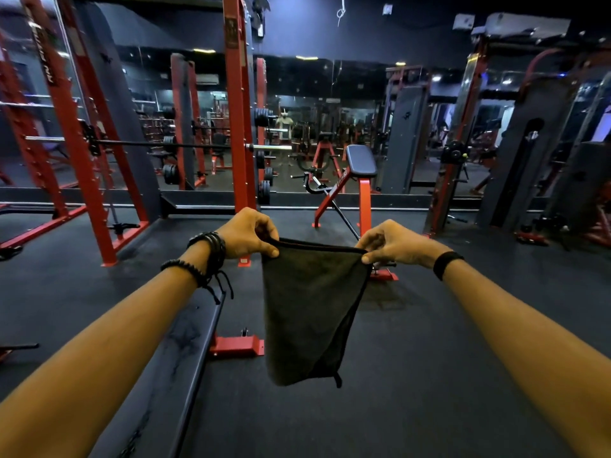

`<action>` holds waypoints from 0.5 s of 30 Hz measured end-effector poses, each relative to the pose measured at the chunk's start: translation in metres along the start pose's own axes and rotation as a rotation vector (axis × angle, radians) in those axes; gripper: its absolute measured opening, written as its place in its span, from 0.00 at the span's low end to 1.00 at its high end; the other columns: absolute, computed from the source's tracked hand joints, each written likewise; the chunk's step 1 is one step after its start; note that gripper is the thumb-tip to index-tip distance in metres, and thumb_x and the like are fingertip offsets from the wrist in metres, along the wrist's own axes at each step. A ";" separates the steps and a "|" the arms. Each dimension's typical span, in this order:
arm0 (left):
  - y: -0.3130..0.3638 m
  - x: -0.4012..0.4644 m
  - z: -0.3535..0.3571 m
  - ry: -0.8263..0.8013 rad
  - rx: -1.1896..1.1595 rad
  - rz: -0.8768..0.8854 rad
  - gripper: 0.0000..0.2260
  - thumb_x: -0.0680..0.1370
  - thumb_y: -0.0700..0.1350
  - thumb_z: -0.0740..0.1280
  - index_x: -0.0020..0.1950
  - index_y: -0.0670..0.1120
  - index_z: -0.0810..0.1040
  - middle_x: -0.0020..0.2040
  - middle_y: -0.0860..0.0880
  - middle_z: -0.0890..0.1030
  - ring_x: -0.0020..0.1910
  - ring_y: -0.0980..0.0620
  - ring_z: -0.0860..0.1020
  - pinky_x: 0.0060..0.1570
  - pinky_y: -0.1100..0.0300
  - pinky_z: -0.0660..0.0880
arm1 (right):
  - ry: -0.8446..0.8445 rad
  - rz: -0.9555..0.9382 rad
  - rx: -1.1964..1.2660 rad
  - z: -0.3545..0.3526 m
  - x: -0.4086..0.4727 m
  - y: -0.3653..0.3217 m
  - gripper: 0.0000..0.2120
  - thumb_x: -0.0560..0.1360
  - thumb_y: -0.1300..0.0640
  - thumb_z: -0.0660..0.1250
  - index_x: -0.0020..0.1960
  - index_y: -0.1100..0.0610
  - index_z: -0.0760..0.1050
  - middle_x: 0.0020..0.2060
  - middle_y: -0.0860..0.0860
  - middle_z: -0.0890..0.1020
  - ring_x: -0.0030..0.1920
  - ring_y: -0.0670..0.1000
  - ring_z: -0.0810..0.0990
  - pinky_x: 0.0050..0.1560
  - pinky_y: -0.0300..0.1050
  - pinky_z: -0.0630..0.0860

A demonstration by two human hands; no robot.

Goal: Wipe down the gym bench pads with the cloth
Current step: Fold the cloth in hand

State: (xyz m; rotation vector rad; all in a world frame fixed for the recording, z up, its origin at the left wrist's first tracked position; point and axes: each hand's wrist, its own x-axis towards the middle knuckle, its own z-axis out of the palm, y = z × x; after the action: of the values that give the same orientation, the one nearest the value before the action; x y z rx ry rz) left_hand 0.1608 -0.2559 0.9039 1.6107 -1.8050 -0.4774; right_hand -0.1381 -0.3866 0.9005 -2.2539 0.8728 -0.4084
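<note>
The left hand (246, 233) pinches one upper corner of the dark cloth (310, 309) between thumb and curled fingers; the right hand (393, 243) pinches the opposite upper corner in the same manner. The top hem runs taut between the two hands, and the rest of the cloth hangs free in front of the person, narrowing to a folded lower end with a small loop at its tip (no part of it touches any surface). Beneath the left forearm, a long dark bench pad (178, 352) extends toward the lower left, carried on a red frame (236, 346). Farther off, across the rubber floor (429, 358), stands a second bench with a small raised pad (362, 160) on red legs, in front of a wall mirror (314, 120); a red power rack (238, 104) with a loaded barbell (185, 146) rises to the left. The step in hand appears to be preparation: the cloth is spread out, and wiping has not begun. The next move probably calls for gathering the cloth into one palm, lowering it flat onto the near pad, and drawing it along the length with steady pressure.
</note>
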 end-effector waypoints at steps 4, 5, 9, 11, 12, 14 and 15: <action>0.013 0.009 -0.007 0.182 0.048 0.093 0.10 0.69 0.33 0.76 0.42 0.46 0.81 0.42 0.48 0.83 0.40 0.55 0.81 0.45 0.64 0.79 | 0.270 -0.070 0.088 -0.003 0.004 -0.008 0.07 0.73 0.69 0.72 0.49 0.61 0.81 0.42 0.56 0.84 0.42 0.49 0.82 0.53 0.52 0.82; 0.016 0.010 -0.009 0.128 0.103 0.071 0.09 0.69 0.33 0.76 0.41 0.46 0.81 0.41 0.48 0.83 0.40 0.55 0.81 0.46 0.63 0.80 | 0.141 -0.017 0.055 -0.005 0.004 -0.012 0.07 0.73 0.69 0.71 0.50 0.62 0.81 0.41 0.54 0.84 0.40 0.48 0.82 0.50 0.50 0.83; 0.011 0.007 -0.007 0.092 0.112 0.028 0.09 0.69 0.33 0.76 0.41 0.47 0.81 0.41 0.49 0.83 0.41 0.55 0.81 0.47 0.60 0.80 | -0.001 0.062 0.172 -0.005 0.002 -0.015 0.07 0.73 0.69 0.72 0.51 0.64 0.81 0.39 0.54 0.85 0.40 0.50 0.83 0.42 0.40 0.82; 0.010 0.005 -0.008 0.189 0.046 0.070 0.10 0.70 0.34 0.76 0.43 0.47 0.81 0.42 0.49 0.83 0.41 0.56 0.80 0.46 0.61 0.79 | 0.215 0.005 0.221 -0.004 0.005 -0.011 0.07 0.74 0.69 0.71 0.50 0.62 0.81 0.42 0.56 0.84 0.44 0.52 0.83 0.44 0.42 0.82; 0.012 0.005 -0.009 0.163 0.054 0.063 0.10 0.70 0.34 0.76 0.44 0.47 0.81 0.44 0.48 0.82 0.42 0.54 0.80 0.47 0.59 0.79 | 0.195 0.016 0.183 -0.004 0.005 -0.011 0.07 0.74 0.69 0.70 0.51 0.62 0.80 0.43 0.56 0.84 0.45 0.52 0.83 0.45 0.42 0.82; 0.014 0.005 -0.010 0.033 0.132 -0.004 0.12 0.71 0.34 0.75 0.50 0.45 0.80 0.46 0.45 0.82 0.44 0.50 0.80 0.49 0.56 0.79 | -0.029 0.097 0.109 -0.001 0.003 -0.013 0.08 0.74 0.70 0.70 0.52 0.64 0.80 0.40 0.54 0.84 0.41 0.50 0.83 0.42 0.41 0.81; 0.013 0.004 -0.010 -0.032 0.150 -0.040 0.14 0.71 0.34 0.75 0.54 0.45 0.79 0.45 0.42 0.82 0.43 0.48 0.80 0.49 0.54 0.80 | -0.125 0.125 0.103 -0.001 0.002 -0.013 0.08 0.74 0.70 0.70 0.52 0.64 0.80 0.39 0.53 0.84 0.40 0.49 0.84 0.40 0.40 0.81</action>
State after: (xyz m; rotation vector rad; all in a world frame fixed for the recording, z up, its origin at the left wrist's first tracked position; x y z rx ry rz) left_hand 0.1579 -0.2557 0.9205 1.7518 -1.8736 -0.3958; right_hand -0.1308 -0.3815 0.9106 -2.0937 0.9014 -0.2461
